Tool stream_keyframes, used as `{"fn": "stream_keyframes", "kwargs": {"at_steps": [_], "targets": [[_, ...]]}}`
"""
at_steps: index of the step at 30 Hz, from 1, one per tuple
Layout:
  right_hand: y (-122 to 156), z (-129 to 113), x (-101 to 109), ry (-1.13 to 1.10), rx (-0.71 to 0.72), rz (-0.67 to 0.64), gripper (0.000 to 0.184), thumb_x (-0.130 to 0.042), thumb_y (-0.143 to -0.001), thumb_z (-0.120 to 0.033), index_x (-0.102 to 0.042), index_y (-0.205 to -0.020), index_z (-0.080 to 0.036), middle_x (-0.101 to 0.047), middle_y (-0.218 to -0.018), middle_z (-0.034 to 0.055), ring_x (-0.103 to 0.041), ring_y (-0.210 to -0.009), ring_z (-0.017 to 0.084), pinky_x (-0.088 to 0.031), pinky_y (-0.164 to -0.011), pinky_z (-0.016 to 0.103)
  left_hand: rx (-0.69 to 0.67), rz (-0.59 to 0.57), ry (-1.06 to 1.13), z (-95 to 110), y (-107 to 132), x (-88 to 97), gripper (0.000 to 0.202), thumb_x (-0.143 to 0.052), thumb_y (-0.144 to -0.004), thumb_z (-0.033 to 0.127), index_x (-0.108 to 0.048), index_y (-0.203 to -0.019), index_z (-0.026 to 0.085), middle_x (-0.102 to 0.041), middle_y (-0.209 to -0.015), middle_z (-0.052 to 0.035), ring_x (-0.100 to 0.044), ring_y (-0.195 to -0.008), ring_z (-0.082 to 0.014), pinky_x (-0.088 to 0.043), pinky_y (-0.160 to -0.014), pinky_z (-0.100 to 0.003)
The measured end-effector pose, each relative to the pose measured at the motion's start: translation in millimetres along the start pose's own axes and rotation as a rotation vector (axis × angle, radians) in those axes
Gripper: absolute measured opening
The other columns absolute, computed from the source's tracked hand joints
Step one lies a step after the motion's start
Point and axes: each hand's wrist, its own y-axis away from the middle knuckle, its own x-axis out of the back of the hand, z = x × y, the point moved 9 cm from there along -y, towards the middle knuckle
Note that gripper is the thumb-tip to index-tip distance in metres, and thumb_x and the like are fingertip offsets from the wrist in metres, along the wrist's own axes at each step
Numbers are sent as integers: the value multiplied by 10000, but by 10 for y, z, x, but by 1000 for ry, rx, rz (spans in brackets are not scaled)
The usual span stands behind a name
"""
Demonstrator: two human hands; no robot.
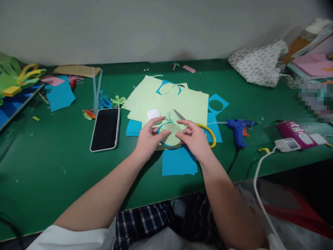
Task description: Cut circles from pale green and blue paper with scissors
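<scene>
Between my two hands is a light green paper circle (171,136) with a blue edge showing along its left and bottom. My left hand (149,135) grips its left side, thumb on top. My right hand (191,135) pinches the right side the same way. Under and behind it lie pale green paper sheets (166,100) over blue paper (179,163). Scissors with a yellow handle (212,135) rest beside my right hand, blades partly behind it. Thin blue-green paper slivers (170,117) and a small white object (153,114) lie just beyond my fingers.
A smartphone (105,130) lies to the left, near paper flowers (118,101) and glue sticks (96,86). On the right are a blue glue gun (236,130), a magenta device (296,133) and a white cable (257,173). A patterned cloth bag (257,62) sits at the back.
</scene>
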Motion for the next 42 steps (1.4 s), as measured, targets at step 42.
{"fn": "stream_keyframes", "kwargs": {"at_steps": [42], "targets": [[116,-321,458,297,217,202,423,-615,-887,-318,-550,-1296,-230,-714,-845,13,-659,-792,185,-522,-749,326,43,-122,187,168,-193,-444,421,-808,-683,309,-641,-1042,168,-694,-903,-26,-638,-773,-157,-527,-685,-266]]}}
